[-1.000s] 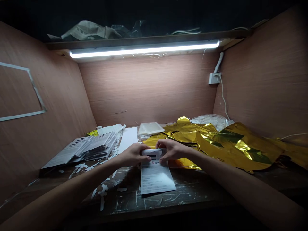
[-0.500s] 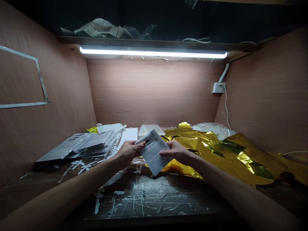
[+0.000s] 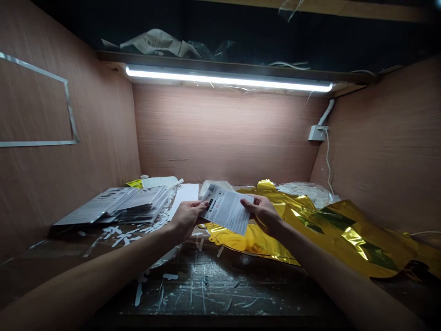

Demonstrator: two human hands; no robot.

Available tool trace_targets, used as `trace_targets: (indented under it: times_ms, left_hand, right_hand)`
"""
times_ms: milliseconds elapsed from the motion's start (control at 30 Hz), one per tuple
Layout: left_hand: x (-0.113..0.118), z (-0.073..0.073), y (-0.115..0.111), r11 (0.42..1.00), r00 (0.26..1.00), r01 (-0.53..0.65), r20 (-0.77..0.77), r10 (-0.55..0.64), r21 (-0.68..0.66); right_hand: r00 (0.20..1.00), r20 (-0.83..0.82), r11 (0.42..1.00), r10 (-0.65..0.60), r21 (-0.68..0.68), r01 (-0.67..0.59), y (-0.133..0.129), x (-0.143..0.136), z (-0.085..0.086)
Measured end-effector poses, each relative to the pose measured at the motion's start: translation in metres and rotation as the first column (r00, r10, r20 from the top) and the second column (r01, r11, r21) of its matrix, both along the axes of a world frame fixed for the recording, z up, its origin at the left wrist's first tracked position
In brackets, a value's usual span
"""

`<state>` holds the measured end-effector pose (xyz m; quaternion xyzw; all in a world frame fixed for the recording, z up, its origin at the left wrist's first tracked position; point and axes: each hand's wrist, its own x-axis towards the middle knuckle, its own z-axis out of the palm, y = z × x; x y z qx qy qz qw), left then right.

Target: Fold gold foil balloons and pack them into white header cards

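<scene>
Between my two hands is a flat printed packet [image 3: 227, 212] with a barcode, small symbols and rows of fine text facing me. My left hand [image 3: 188, 218] is closed on its left edge, thumb on top near the barcode end. My right hand [image 3: 263, 212] pinches the upper right edge, thumb over the print. The packet is held above the table, tilted. Gold foil sheets [image 3: 255, 239] lie just behind and under it. What the fingers beneath the packet do is hidden.
Stacked printed packets [image 3: 144, 204] sit at the left, with white paper scraps [image 3: 119, 235] in front. A white sheet [image 3: 184, 195] lies behind my left hand. Clear plastic [image 3: 306, 191] is at the back right. Wooden walls and a lit tube lamp [image 3: 227, 80] enclose the scratched table [image 3: 213, 289].
The packet has turned from standing on a corner to lying more level, its right side raised. My right hand has shifted slightly right and up. The camera view has tilted a little.
</scene>
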<state>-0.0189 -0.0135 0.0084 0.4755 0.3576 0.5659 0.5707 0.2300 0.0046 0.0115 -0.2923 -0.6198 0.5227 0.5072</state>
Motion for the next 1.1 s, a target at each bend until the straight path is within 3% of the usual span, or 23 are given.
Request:
trace_targets:
  times_ms: [100,200,300,400,600,700,767,833,900,967,1100]
  left_hand:
    - [0.001,0.0,0.0,0.999,0.999,-0.034,0.032,0.034,-0.002]
    - [-0.004,0.004,-0.002,0.999,1.0,0.021,0.015,-0.02,-0.04]
    - [-0.01,0.012,-0.005,0.998,0.993,0.052,-0.099,-0.056,-0.038]
    - [-0.015,0.018,-0.007,0.999,0.974,0.005,-0.228,0.003,0.035]
    - [-0.016,0.016,-0.008,0.993,0.943,-0.036,-0.326,0.071,0.112]
    - [-0.015,0.014,-0.011,0.999,0.938,0.038,-0.345,-0.024,0.033]
    - [-0.019,0.016,-0.015,0.978,0.919,0.175,-0.338,-0.204,-0.115]
    - [-0.028,0.019,-0.018,0.891,0.857,0.356,-0.281,-0.431,-0.283]
    - [-0.039,0.022,-0.018,0.792,0.788,0.477,-0.212,-0.577,-0.382]
    - [-0.048,0.024,-0.014,0.779,0.766,0.505,-0.223,-0.603,-0.372]
    - [-0.054,0.024,-0.004,0.832,0.767,0.511,-0.323,-0.554,-0.215]
  right_hand:
    - [0.995,0.023,0.994,0.092,-0.067,-0.09,0.0,-0.003,-0.006]
    - [0.989,0.127,0.995,0.08,-0.068,-0.072,0.002,-0.001,-0.01]
    - [0.969,0.238,0.998,0.064,-0.02,-0.061,0.004,0.004,-0.011]
    - [0.95,0.308,0.995,0.049,0.07,-0.074,0.002,0.006,-0.011]
    - [0.941,0.333,0.982,0.058,0.15,-0.114,-0.003,0.006,-0.01]
    - [0.942,0.328,0.982,0.07,0.144,-0.123,-0.002,0.009,-0.01]
    - [0.946,0.313,0.983,0.083,0.129,-0.128,-0.001,0.012,-0.011]
    - [0.952,0.291,0.984,0.093,0.118,-0.132,0.001,0.014,-0.012]
    - [0.955,0.276,0.982,0.105,0.12,-0.143,0.001,0.015,-0.012]
    - [0.955,0.273,0.979,0.118,0.127,-0.157,0.0,0.014,-0.011]
    - [0.955,0.267,0.977,0.131,0.129,-0.17,-0.001,0.013,-0.009]
